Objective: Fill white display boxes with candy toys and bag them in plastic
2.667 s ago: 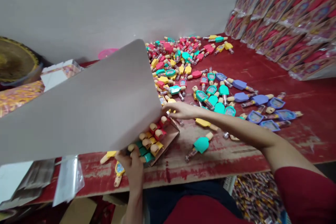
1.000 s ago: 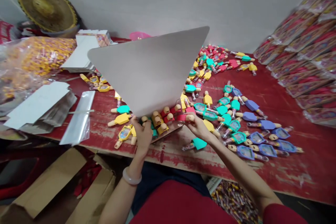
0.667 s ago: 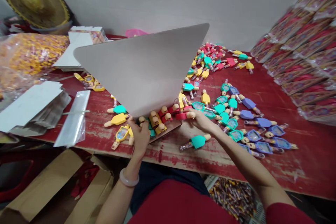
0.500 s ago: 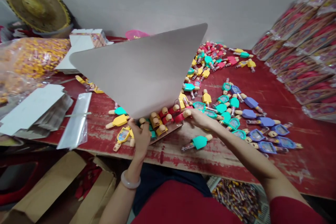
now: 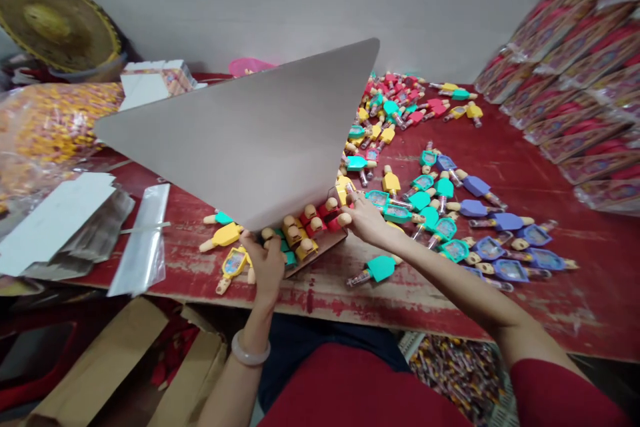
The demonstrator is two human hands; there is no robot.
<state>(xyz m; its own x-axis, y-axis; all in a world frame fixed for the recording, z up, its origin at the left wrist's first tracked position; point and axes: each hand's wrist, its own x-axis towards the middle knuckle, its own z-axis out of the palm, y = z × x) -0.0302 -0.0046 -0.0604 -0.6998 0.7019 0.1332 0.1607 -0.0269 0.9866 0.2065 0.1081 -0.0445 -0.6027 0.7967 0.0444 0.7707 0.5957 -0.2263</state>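
A shallow display box [image 5: 317, 255] with a tall grey-white raised lid [image 5: 250, 140] sits near the table's front edge. Inside it, rows of small plastic toys with tan knobs stand packed: green [image 5: 289, 257] at left, yellow [image 5: 307, 248] in the middle, red [image 5: 316, 227] at right. My left hand [image 5: 266, 265] is curled round the box's left end, its fingertips partly hidden by the lid. At the right end, my right hand [image 5: 367, 219] has its fingers closed on a red toy [image 5: 339, 221] among the red ones. A loose green toy [image 5: 381, 269] lies beside the box.
Loose green, purple [image 5: 509, 221], yellow and red toys spread over the red table [image 5: 590, 280]. Wrapped packs [image 5: 595, 100] are stacked at right. At left are folded white cartons [image 5: 60, 217], clear plastic sleeves [image 5: 145, 240] and a bulging bag [image 5: 60, 127]. Open cardboard [image 5: 100, 360] stands below.
My right hand has shifted slightly left and lowered the red toy into the box's right end. The lid leans a little further left in view. My left hand keeps its place.
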